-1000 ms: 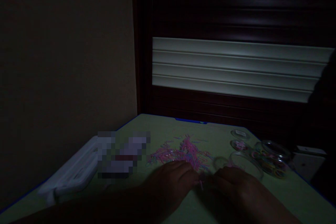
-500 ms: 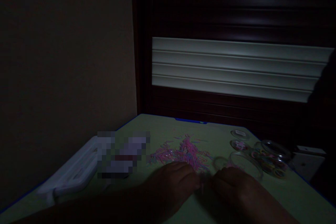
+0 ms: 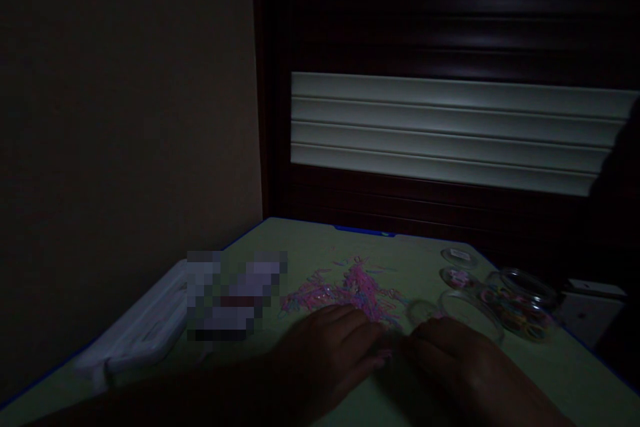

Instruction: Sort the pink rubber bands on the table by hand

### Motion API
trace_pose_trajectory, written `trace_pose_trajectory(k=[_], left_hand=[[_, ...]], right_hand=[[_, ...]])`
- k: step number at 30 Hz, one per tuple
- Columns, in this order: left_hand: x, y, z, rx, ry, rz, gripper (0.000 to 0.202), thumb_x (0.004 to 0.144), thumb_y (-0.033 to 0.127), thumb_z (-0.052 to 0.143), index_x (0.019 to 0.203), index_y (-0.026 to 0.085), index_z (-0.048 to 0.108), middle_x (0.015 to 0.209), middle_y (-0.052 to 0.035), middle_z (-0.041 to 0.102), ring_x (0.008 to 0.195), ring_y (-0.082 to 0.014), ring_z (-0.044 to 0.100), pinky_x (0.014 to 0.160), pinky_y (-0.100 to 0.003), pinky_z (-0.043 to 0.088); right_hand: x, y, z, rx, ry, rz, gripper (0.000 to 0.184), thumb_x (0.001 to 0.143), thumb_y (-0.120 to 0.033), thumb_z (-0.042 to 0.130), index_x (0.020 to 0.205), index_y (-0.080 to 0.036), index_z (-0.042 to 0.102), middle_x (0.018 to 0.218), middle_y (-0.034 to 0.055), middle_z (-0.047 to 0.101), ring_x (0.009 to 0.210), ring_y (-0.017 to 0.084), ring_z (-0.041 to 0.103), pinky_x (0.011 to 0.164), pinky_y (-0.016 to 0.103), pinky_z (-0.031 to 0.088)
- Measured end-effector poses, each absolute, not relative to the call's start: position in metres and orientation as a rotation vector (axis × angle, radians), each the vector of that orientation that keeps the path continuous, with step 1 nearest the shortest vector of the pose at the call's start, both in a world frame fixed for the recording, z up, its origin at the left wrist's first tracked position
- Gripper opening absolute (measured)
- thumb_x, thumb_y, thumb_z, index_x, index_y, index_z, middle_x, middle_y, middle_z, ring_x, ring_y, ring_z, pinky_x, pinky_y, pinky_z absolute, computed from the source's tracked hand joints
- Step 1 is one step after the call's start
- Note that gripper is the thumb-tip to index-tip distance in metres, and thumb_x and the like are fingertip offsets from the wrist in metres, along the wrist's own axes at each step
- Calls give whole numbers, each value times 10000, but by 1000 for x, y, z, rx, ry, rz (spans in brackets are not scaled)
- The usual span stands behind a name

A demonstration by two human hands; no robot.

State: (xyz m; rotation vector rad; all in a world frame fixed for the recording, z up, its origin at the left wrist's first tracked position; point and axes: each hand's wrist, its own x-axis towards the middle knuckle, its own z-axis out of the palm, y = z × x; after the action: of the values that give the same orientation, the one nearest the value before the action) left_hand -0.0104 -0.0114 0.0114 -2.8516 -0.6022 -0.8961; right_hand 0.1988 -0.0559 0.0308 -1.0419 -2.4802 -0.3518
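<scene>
A loose pile of small pink, lilac and blue rubber bands [image 3: 361, 287] lies on the pale green tabletop [image 3: 300, 240]. In front of it, my left hand [image 3: 335, 353] is closed, thumb against fingers, with a bit of pink rubber band showing at the fingertips. My right hand [image 3: 457, 353] faces it a short gap away, its fingers curled together. Anything held in the right fingers is hidden by the dark. Just behind the right hand lies a clear round lid or ring [image 3: 473, 310], partly covered by the hand.
A clear jar [image 3: 520, 303] of coloured hair ties lies at the right, beside two small round containers [image 3: 459, 257]. A white tablet-like object [image 3: 583, 313] stands beyond the right edge. At left are a white plastic frame [image 3: 140, 327] and a blurred-out object [image 3: 240, 297]. The light is dim.
The left fingers have spread and shifted slightly right, nearer the right fingertips. The right hand has moved slightly right. The pile looks the same.
</scene>
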Motion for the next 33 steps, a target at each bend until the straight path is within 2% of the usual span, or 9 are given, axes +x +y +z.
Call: trace_pose_trajectory(k=[8, 14, 26, 33], left_hand=[[-10, -13, 19, -2908, -532, -733, 168, 931, 222, 385, 1011, 155, 516, 827, -33, 563, 772, -156, 505, 699, -290, 431], [-10, -13, 18, -2897, -454, -722, 138, 914, 142, 378, 917, 139, 516, 808, -43, 552, 736, -155, 492, 654, -284, 411], [-10, -15, 25, -2818, -340, -604, 167, 896, 119, 374, 789, 150, 499, 744, -33, 523, 673, -149, 465, 617, -287, 388], [-11, -12, 19, -2811, -417, -590, 114, 890, 144, 395, 836, 145, 496, 788, -39, 529, 703, -161, 457, 624, -295, 369]], right_hand=[[194, -59, 37, -996, -2488, -412, 115, 791, -108, 505, 770, -203, 566, 650, -2, 567, 570, 136, 525, 525, 265, 362], [193, -57, 31, -950, -2490, -438, 83, 797, -140, 520, 765, -197, 570, 649, 1, 573, 557, 133, 519, 524, 269, 372], [187, -58, 34, -932, -2502, -471, 131, 818, -179, 496, 713, -214, 566, 612, -6, 545, 530, 133, 508, 496, 267, 370], [194, -58, 38, -947, -2489, -467, 106, 810, -146, 508, 731, -204, 547, 646, -12, 562, 560, 124, 526, 543, 257, 361]])
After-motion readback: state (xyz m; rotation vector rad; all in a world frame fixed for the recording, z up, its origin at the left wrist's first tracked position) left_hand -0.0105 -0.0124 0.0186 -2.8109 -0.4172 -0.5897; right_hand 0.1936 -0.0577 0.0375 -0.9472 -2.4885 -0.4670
